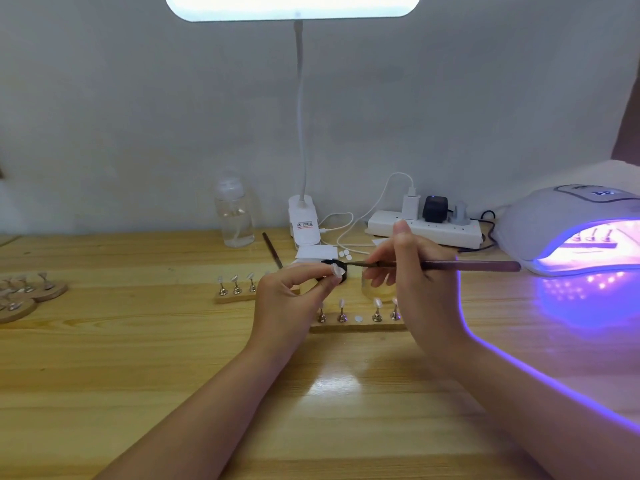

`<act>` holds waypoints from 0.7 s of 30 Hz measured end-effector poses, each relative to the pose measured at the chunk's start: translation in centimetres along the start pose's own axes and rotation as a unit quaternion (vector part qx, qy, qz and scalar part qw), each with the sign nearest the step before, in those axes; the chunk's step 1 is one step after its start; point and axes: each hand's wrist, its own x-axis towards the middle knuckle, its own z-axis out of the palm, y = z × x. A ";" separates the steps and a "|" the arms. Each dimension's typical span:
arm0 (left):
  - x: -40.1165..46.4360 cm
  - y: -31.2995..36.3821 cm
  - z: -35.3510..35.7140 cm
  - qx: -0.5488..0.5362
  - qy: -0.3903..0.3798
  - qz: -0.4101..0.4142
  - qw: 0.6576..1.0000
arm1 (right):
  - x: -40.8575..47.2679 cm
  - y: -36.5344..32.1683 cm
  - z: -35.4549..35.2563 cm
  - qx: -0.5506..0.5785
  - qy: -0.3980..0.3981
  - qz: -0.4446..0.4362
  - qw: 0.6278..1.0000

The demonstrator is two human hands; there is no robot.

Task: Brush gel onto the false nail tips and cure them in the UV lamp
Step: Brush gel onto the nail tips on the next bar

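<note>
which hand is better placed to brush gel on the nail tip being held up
Right. The right hand already grips the brush, its bristles pointing at the nail tip that the left hand pinches.

Bright white light pours down from the desk lamp [292, 5], glaring off the wooden table [332, 382]. The UV lamp [568, 230] spills violet glow rightward, and wide-angle bending softens the edges.

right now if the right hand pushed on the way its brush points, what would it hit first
Likely the false nail tip the left hand pinches: the brush in the right hand points left at it, bristles about touching. Depth between them is unclear.
</note>
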 end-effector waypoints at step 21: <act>0.0 0.1 -0.1 0.039 0.017 -0.007 0.999 | -0.6 0.8 -0.3 -0.076 -0.064 -0.094 0.991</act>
